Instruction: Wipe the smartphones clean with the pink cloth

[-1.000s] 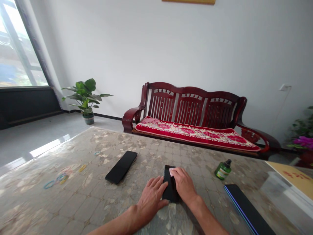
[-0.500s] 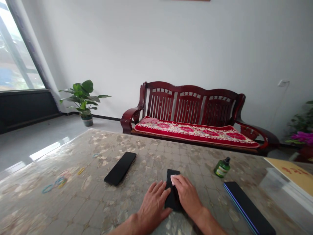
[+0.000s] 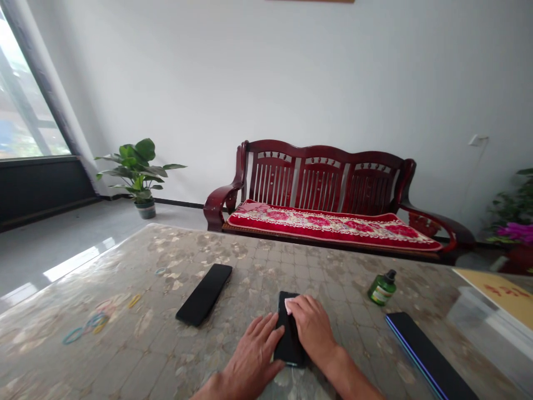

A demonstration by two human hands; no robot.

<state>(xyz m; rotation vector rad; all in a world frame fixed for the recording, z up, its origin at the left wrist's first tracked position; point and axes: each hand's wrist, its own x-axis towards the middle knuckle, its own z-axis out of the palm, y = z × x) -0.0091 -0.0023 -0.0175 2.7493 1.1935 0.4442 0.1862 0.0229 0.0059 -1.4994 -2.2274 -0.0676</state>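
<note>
A black smartphone (image 3: 287, 345) lies flat on the table between my two hands. My left hand (image 3: 255, 351) rests along its left edge, fingers stretched out and thumb near the bottom corner. Pinched under the fingers of my right hand (image 3: 311, 325) is a small pale pink cloth (image 3: 288, 305), pressed on the upper part of the phone's screen. Much of the phone's right side is hidden by that hand. A second black smartphone (image 3: 204, 294) lies to the left. Another phone with a blue edge (image 3: 431, 358) lies at the right, below a small green bottle (image 3: 382, 288).
Several coloured rubber bands (image 3: 95, 320) lie on the left of the patterned table cover (image 3: 137, 355). A clear plastic box (image 3: 483, 328) and a tan board with red writing (image 3: 499, 291) are at the right edge. Behind stands a wooden bench (image 3: 318, 172); a potted plant (image 3: 144, 175) is back left.
Both hands and the phone between them sit slightly further left in view, and the camera has shifted a little. My right hand still presses the cloth on the screen.
</note>
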